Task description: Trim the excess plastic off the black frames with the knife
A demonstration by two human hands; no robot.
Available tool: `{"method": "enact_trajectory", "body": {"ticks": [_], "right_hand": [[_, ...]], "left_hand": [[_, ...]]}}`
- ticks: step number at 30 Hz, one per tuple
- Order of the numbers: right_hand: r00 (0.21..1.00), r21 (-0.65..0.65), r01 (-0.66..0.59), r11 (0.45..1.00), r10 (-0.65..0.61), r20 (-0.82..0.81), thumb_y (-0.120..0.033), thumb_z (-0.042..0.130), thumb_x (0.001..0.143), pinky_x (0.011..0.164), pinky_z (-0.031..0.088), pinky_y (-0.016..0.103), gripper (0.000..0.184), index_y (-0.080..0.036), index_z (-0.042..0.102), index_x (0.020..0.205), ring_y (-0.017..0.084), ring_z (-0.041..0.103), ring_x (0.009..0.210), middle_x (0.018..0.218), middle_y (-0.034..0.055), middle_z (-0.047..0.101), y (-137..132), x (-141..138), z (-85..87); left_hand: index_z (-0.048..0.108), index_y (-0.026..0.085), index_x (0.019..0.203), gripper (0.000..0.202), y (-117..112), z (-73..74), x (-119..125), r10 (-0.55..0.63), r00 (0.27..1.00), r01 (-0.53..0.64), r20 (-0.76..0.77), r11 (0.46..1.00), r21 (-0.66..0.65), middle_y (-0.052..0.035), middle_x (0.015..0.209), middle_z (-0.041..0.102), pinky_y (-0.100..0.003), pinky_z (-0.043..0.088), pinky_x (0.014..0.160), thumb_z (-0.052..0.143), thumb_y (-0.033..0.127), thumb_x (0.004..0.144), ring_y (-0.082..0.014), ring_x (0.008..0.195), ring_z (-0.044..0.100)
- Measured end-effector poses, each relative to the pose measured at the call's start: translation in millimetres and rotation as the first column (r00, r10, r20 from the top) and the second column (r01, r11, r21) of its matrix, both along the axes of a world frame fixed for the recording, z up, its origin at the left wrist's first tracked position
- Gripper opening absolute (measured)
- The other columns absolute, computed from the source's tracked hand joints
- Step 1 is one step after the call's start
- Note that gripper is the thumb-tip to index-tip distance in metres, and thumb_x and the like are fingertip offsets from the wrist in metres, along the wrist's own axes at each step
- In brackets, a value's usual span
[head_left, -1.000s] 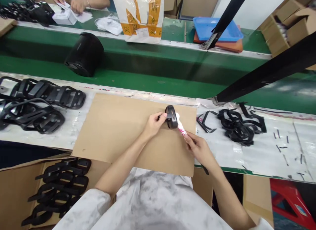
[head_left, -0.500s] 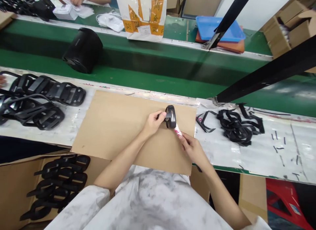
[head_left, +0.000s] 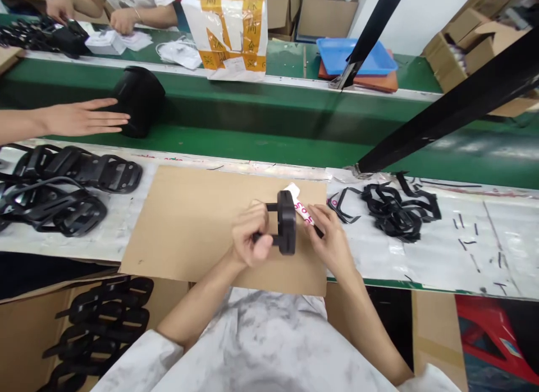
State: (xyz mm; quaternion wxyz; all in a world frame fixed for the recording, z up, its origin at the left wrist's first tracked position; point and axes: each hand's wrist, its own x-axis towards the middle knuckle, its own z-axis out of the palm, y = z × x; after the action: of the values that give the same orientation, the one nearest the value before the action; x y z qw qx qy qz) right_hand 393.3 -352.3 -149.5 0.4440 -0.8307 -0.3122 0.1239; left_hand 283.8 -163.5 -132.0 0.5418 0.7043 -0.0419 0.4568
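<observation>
The left hand (head_left: 248, 238) is closed in a fist around the thin bracket end of a black plastic part (head_left: 287, 223), thumb pressed over it. The part's thick body stands upright just to the right of the knuckles, raised a little above the cardboard sheet (head_left: 189, 223). Just beyond the part, the right hand (head_left: 331, 243) pinches a white tool (head_left: 300, 205) with pink print. Its fingers are closed on the lower end, and the upper end slants up past the far top corner of the part. Whether tool and part touch cannot be told.

Right of the right hand, near it, lies a tangle of black trimmings (head_left: 396, 211) on the clear-covered bench. Well to the left of the left hand sit stacked black frames (head_left: 63, 184). Below and left of it is a carton of more black frames (head_left: 105, 319). Farther out, past the sheet, a co-worker's hand (head_left: 86, 118) lies flat against a black rounded housing (head_left: 141, 100) on the green belt (head_left: 261, 136).
</observation>
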Motion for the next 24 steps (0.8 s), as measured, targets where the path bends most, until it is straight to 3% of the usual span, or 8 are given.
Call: {"method": "enact_trajectory", "body": {"ticks": [2, 5, 7, 10, 13, 16, 20, 24], "right_hand": [[0.969, 0.203, -0.113, 0.973, 0.153, -0.192, -0.049, 0.064, 0.098, 0.12, 0.045, 0.051, 0.056, -0.026, 0.059, 0.149, 0.031, 0.054, 0.143, 0.154, 0.0122, 0.058, 4, -6, 11.2], [0.794, 0.423, -0.236, 0.875, 0.425, -0.436, -0.053, 0.069, 0.094, 0.112, 0.053, 0.048, 0.064, -0.028, 0.056, 0.151, 0.031, 0.062, 0.136, 0.151, 0.0105, 0.062, 14, -17, 29.1], [0.76, 0.43, -0.217, 0.876, 0.428, -0.489, -0.048, 0.074, 0.092, 0.102, 0.06, 0.043, 0.049, -0.026, 0.068, 0.136, 0.028, 0.072, 0.12, 0.132, 0.0085, 0.074, 22, -24, 38.4], [0.811, 0.407, -0.095, 0.909, 0.307, -0.498, -0.041, 0.075, 0.091, 0.086, 0.063, 0.036, 0.022, -0.024, 0.077, 0.105, 0.022, 0.077, 0.094, 0.102, 0.004, 0.079, 33, -31, 45.4], [0.848, 0.429, -0.038, 0.902, 0.257, -0.463, -0.038, 0.075, 0.093, 0.078, 0.062, 0.032, 0.018, -0.024, 0.073, 0.102, 0.019, 0.075, 0.082, 0.093, 0.0023, 0.077, 38, -34, 44.5], [0.909, 0.403, -0.024, 0.915, 0.188, -0.372, -0.041, 0.072, 0.096, 0.076, 0.061, 0.031, 0.02, -0.025, 0.071, 0.107, 0.018, 0.074, 0.081, 0.094, 0.003, 0.076, 40, -33, 40.4], [0.956, 0.323, -0.079, 0.943, 0.164, -0.243, -0.041, 0.069, 0.098, 0.088, 0.061, 0.034, 0.028, -0.027, 0.074, 0.121, 0.021, 0.075, 0.096, 0.114, 0.0055, 0.077, 38, -28, 38.4], [0.959, 0.28, -0.155, 0.947, 0.213, -0.188, -0.041, 0.072, 0.095, 0.089, 0.063, 0.037, 0.027, -0.029, 0.081, 0.118, 0.024, 0.077, 0.098, 0.112, 0.0054, 0.081, 35, -21, 40.3]], "left_hand": [[0.033, 0.022, 0.063, 0.041, -11, 11.4, -5, -0.022, 0.997, 0.01, 0.068, 0.985, 0.173, 0.0039, 0.053, 0.035, -0.037, 0.033, 0.062, 0.056, 0.041, 0.092, -0.014, 0.052, 0.037], [0.033, 0.023, 0.064, 0.036, -27, 19.2, -13, -0.074, 0.991, 0.04, 0.113, 0.96, 0.276, 0.003, 0.054, 0.035, -0.038, 0.037, 0.063, 0.052, 0.04, 0.091, -0.0162, 0.055, 0.04], [0.036, 0.023, 0.064, 0.035, -34, 18.1, -20, -0.079, 0.99, 0.041, 0.113, 0.95, 0.31, 0.0004, 0.057, 0.041, -0.04, 0.041, 0.067, 0.049, 0.041, 0.091, -0.0194, 0.062, 0.047], [0.051, 0.024, 0.072, 0.032, -37, 9.8, -31, -0.005, 1.0, 0.005, -0.001, 0.948, 0.317, -0.0082, 0.084, 0.06, -0.047, 0.048, 0.082, 0.047, 0.047, 0.093, -0.0276, 0.091, 0.059], [0.061, 0.027, 0.103, 0.033, -35, -1.6, -39, 0.133, 0.978, -0.112, -0.158, 0.985, 0.134, -0.0129, 0.122, 0.058, -0.054, 0.045, 0.101, 0.051, 0.057, 0.092, -0.0332, 0.12, 0.054], [0.048, 0.025, 0.13, 0.044, -35, -9.7, -41, -0.009, 0.924, -0.095, -0.383, 0.963, -0.25, -0.0089, 0.11, 0.059, -0.044, 0.049, 0.093, 0.055, 0.052, 0.095, -0.0263, 0.104, 0.06], [0.055, 0.019, 0.1, 0.03, -39, -8.5, -42, -0.447, 0.711, 0.105, -0.543, 0.831, -0.547, 0.0014, 0.073, 0.049, -0.031, 0.04, 0.064, 0.046, 0.048, 0.101, -0.0162, 0.065, 0.047], [0.048, 0.02, 0.078, 0.018, -41, 0.0, -42, -0.413, 0.665, 0.09, -0.622, 0.871, -0.483, 0.0002, 0.075, 0.052, -0.03, 0.039, 0.068, 0.051, 0.03, 0.092, -0.0162, 0.07, 0.047]]}}
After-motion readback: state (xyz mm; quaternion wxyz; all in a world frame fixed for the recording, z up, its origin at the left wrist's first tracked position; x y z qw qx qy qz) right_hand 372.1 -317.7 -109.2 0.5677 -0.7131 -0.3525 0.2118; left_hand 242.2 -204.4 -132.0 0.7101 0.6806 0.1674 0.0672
